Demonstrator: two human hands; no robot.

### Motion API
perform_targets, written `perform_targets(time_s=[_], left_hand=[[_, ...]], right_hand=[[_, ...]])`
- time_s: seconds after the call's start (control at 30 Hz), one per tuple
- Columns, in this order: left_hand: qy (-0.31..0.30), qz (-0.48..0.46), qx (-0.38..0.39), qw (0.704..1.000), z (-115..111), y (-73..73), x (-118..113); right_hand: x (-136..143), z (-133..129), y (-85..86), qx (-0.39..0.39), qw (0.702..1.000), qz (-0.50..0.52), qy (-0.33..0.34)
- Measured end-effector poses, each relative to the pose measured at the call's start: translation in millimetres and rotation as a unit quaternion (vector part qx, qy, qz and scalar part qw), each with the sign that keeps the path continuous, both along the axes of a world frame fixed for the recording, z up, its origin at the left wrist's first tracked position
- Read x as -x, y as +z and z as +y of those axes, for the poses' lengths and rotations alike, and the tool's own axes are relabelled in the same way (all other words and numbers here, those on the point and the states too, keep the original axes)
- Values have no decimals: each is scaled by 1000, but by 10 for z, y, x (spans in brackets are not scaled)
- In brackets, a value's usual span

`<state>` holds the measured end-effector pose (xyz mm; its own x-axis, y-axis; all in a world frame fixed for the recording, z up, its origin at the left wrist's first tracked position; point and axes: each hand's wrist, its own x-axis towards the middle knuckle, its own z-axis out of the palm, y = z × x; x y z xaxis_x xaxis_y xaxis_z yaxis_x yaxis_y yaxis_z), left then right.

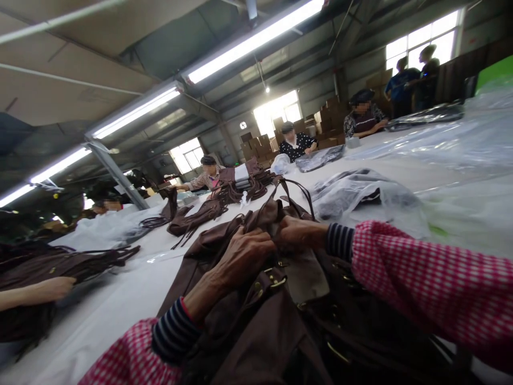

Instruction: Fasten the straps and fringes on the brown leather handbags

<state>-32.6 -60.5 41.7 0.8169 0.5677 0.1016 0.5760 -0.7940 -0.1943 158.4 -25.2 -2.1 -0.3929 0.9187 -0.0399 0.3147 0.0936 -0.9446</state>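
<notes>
Dark brown leather-look bag with brass-coloured buckles (pixel 276 326): one, on the white worktop (pixel 156 272), directly before me. My left hand (pixel 240 256) and right hand (pixel 300 233): fingers closed on its upper edge.

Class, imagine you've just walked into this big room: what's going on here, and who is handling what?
Someone in red-and-white checked sleeves has the left hand and right hand together at the top of a large brown bag with metal buckles. It lies on a long white table. At the left, a neighbour's hand is on another dark bag. Beyond the right hand lies a dark item in clear plastic.
</notes>
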Motion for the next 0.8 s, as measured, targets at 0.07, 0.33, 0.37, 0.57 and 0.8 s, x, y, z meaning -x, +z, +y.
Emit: perform_targets(time_s=[0.07, 0.33, 0.37, 0.57, 0.8], left_hand=[[12, -10, 4, 1000, -20, 2, 3], [35, 3, 42, 999, -56, 29, -66], [48, 12, 47, 998, -71, 53, -86], [133, -33, 153, 979, -90, 221, -26], [200, -85, 146, 965, -101, 125, 90]], right_hand=[[57, -18, -14, -39, 999, -8, -15], [200, -78, -230, -145, 978, -82, -127], [205, -82, -238, -154, 976, -88, -129], [65, -80, -219, -147, 988, -42, -39], [-70, -183, -382, -204, 978, -4, -41]])
